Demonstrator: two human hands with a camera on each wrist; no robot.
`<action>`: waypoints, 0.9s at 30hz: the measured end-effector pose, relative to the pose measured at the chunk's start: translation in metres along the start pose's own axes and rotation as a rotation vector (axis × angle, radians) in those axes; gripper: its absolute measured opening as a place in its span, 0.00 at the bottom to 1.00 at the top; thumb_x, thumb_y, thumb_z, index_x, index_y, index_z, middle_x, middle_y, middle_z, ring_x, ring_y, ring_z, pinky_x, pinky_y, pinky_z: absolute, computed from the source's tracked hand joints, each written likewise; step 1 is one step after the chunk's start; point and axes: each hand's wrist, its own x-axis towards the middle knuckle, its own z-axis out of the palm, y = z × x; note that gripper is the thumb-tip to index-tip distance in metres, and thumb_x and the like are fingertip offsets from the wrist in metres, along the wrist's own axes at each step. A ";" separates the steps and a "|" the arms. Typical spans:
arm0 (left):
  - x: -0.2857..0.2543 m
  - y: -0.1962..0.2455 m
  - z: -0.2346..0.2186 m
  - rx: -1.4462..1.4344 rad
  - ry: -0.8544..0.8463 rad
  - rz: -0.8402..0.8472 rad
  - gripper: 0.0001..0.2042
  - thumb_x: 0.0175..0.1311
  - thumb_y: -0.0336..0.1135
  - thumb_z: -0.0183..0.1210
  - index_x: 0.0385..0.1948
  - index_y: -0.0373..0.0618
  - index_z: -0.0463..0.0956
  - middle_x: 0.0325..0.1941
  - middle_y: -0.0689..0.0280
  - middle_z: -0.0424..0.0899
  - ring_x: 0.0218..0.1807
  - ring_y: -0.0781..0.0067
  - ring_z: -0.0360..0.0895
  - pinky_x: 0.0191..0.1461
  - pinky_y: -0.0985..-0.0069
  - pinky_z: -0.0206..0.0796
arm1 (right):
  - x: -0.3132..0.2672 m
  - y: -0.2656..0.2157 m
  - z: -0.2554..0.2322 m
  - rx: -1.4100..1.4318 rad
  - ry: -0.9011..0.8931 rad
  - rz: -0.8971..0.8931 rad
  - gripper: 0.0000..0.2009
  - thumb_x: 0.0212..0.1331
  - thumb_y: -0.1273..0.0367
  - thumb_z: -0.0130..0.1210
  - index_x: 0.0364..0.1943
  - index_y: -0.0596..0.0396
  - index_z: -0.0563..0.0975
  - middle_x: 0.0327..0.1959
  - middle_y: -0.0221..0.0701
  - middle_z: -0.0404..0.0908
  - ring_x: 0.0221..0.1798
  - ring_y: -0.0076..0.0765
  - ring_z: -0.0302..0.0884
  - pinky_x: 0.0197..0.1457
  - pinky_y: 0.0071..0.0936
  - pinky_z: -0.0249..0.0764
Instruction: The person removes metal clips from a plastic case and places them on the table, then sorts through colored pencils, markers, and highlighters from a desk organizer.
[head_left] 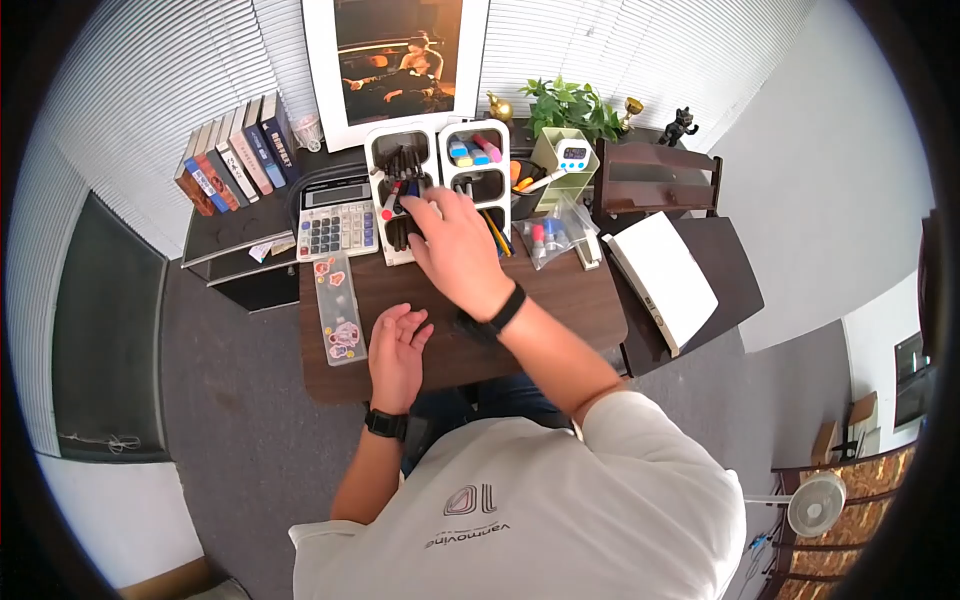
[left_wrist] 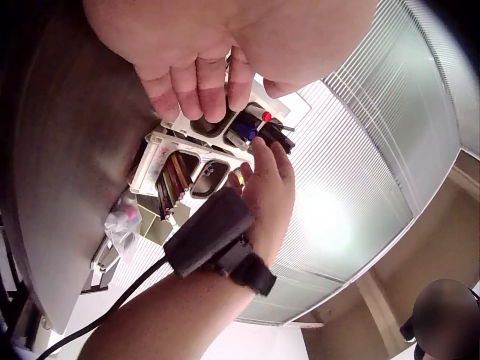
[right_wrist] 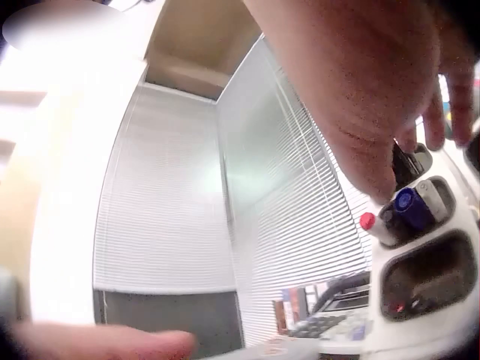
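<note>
My right hand [head_left: 462,250] reaches over a white pen organizer [head_left: 400,129], its fingers extended above the middle compartments. In the right wrist view, the thumb comes down close to a red-capped marker [right_wrist: 368,221] and a blue marker [right_wrist: 406,200] standing in one compartment; nothing shows between thumb and fingers. Dark pens [head_left: 404,160] fill the organizer's far compartment. Beside it, a second white organizer [head_left: 474,127] carries highlighters [head_left: 471,152] and pencils [head_left: 496,232]. My left hand [head_left: 397,355] hovers near the table's front edge, palm turned inward, fingers loosely bent and holding nothing.
A calculator [head_left: 338,230] and a clear stickered case [head_left: 341,312] lie at the left of the table [head_left: 480,365]. To the right are a plastic bag [head_left: 553,235] with small bottles, a green holder [head_left: 575,185] with a timer, and a white box [head_left: 660,275].
</note>
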 end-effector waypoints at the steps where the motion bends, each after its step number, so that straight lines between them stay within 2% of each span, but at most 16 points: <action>1: 0.001 0.000 -0.001 0.005 -0.007 0.001 0.17 0.86 0.45 0.45 0.60 0.43 0.75 0.54 0.63 0.86 0.63 0.67 0.79 0.69 0.62 0.69 | 0.005 0.006 0.007 -0.002 0.008 0.004 0.22 0.58 0.73 0.63 0.60 0.49 0.80 0.53 0.38 0.78 0.54 0.49 0.77 0.53 0.42 0.79; 3: 0.003 0.000 -0.001 0.013 -0.022 0.007 0.17 0.86 0.45 0.45 0.60 0.43 0.75 0.54 0.63 0.86 0.63 0.66 0.79 0.69 0.62 0.70 | 0.009 0.016 0.031 -0.148 -0.139 -0.105 0.26 0.57 0.73 0.64 0.63 0.46 0.78 0.56 0.38 0.78 0.55 0.47 0.79 0.53 0.40 0.81; 4: 0.002 0.000 -0.002 0.013 -0.009 0.003 0.17 0.86 0.45 0.45 0.60 0.43 0.75 0.54 0.63 0.86 0.63 0.66 0.79 0.69 0.62 0.70 | 0.011 0.015 0.035 -0.201 -0.149 -0.137 0.25 0.59 0.72 0.61 0.63 0.44 0.78 0.57 0.37 0.78 0.55 0.46 0.79 0.52 0.39 0.83; 5: 0.001 0.000 -0.001 0.012 0.005 0.001 0.18 0.86 0.46 0.45 0.60 0.43 0.75 0.54 0.63 0.86 0.63 0.66 0.79 0.68 0.62 0.70 | 0.014 0.016 0.042 -0.202 -0.143 -0.143 0.25 0.59 0.72 0.61 0.63 0.44 0.78 0.57 0.37 0.78 0.55 0.46 0.79 0.52 0.39 0.83; 7: 0.001 -0.001 -0.001 0.007 0.011 0.006 0.18 0.86 0.46 0.45 0.60 0.43 0.75 0.53 0.63 0.86 0.63 0.66 0.79 0.68 0.62 0.70 | 0.019 0.020 0.052 -0.240 -0.244 -0.141 0.24 0.60 0.73 0.59 0.63 0.43 0.78 0.56 0.37 0.79 0.55 0.44 0.79 0.50 0.39 0.84; 11: 0.001 -0.002 -0.003 0.012 0.008 0.015 0.18 0.86 0.46 0.46 0.60 0.43 0.75 0.53 0.63 0.86 0.63 0.66 0.79 0.68 0.62 0.70 | 0.025 0.031 0.058 -0.146 -0.279 -0.149 0.17 0.58 0.74 0.60 0.54 0.50 0.81 0.52 0.37 0.80 0.56 0.47 0.80 0.52 0.38 0.84; 13: 0.002 -0.002 -0.004 0.021 -0.005 0.012 0.18 0.86 0.46 0.46 0.60 0.43 0.75 0.53 0.63 0.86 0.63 0.65 0.79 0.69 0.62 0.70 | 0.024 0.032 0.046 -0.106 -0.305 -0.120 0.15 0.58 0.75 0.60 0.51 0.53 0.81 0.50 0.37 0.81 0.56 0.49 0.81 0.54 0.39 0.83; 15: 0.002 -0.002 -0.005 0.028 -0.018 0.001 0.18 0.86 0.46 0.45 0.61 0.44 0.75 0.53 0.63 0.86 0.64 0.65 0.79 0.69 0.61 0.70 | 0.020 0.038 0.036 -0.008 -0.168 -0.194 0.14 0.56 0.76 0.61 0.48 0.54 0.82 0.46 0.37 0.81 0.52 0.47 0.81 0.52 0.39 0.83; 16: 0.004 -0.001 -0.005 0.044 -0.030 -0.021 0.20 0.86 0.48 0.46 0.62 0.43 0.73 0.54 0.62 0.86 0.64 0.64 0.79 0.70 0.59 0.70 | 0.018 0.039 0.029 0.038 -0.167 -0.164 0.15 0.58 0.76 0.59 0.50 0.55 0.82 0.47 0.38 0.81 0.54 0.48 0.81 0.56 0.39 0.82; 18: 0.012 0.007 0.007 0.062 -0.042 -0.045 0.21 0.85 0.50 0.46 0.63 0.41 0.72 0.55 0.61 0.85 0.65 0.63 0.79 0.71 0.58 0.70 | 0.010 0.035 0.014 0.079 -0.139 -0.144 0.16 0.58 0.75 0.59 0.51 0.55 0.82 0.48 0.38 0.81 0.55 0.48 0.81 0.56 0.39 0.81; 20: 0.029 0.030 0.040 -0.126 0.104 -0.249 0.29 0.82 0.59 0.48 0.65 0.40 0.69 0.58 0.55 0.83 0.67 0.57 0.78 0.73 0.54 0.69 | -0.004 0.024 -0.004 0.158 -0.060 -0.128 0.17 0.60 0.74 0.57 0.54 0.56 0.81 0.53 0.38 0.82 0.57 0.49 0.81 0.57 0.41 0.81; 21: 0.043 0.031 0.044 -0.123 0.108 -0.251 0.29 0.82 0.59 0.48 0.65 0.40 0.69 0.58 0.55 0.83 0.67 0.57 0.78 0.73 0.54 0.69 | -0.012 0.011 -0.022 0.252 -0.058 -0.056 0.15 0.62 0.77 0.59 0.54 0.57 0.82 0.54 0.41 0.83 0.57 0.54 0.82 0.60 0.42 0.80; 23: 0.072 0.034 0.041 -0.159 0.019 -0.279 0.35 0.78 0.66 0.48 0.64 0.38 0.69 0.60 0.50 0.82 0.67 0.53 0.76 0.75 0.52 0.67 | -0.040 -0.002 -0.039 0.323 0.046 -0.052 0.15 0.64 0.77 0.62 0.55 0.57 0.82 0.56 0.42 0.84 0.57 0.53 0.83 0.59 0.39 0.81; 24: 0.082 0.036 0.033 -0.234 -0.025 -0.324 0.30 0.79 0.61 0.53 0.62 0.40 0.69 0.57 0.52 0.82 0.60 0.57 0.80 0.68 0.57 0.73 | -0.054 -0.006 -0.048 0.322 0.050 -0.056 0.15 0.64 0.77 0.62 0.55 0.57 0.82 0.56 0.42 0.84 0.57 0.53 0.83 0.59 0.39 0.81; 25: 0.086 0.038 0.036 -0.233 -0.030 -0.320 0.30 0.79 0.61 0.53 0.62 0.40 0.69 0.57 0.52 0.82 0.60 0.57 0.80 0.68 0.57 0.73 | -0.068 -0.010 -0.057 0.379 0.090 -0.015 0.15 0.65 0.78 0.63 0.56 0.57 0.82 0.56 0.42 0.85 0.56 0.51 0.84 0.59 0.38 0.82; 27: 0.092 0.044 0.045 0.152 0.114 -0.134 0.23 0.76 0.53 0.62 0.57 0.43 0.72 0.50 0.56 0.82 0.51 0.64 0.82 0.57 0.65 0.79 | -0.099 -0.008 -0.069 0.439 0.140 0.027 0.15 0.66 0.78 0.63 0.57 0.57 0.82 0.55 0.42 0.86 0.56 0.49 0.86 0.58 0.36 0.83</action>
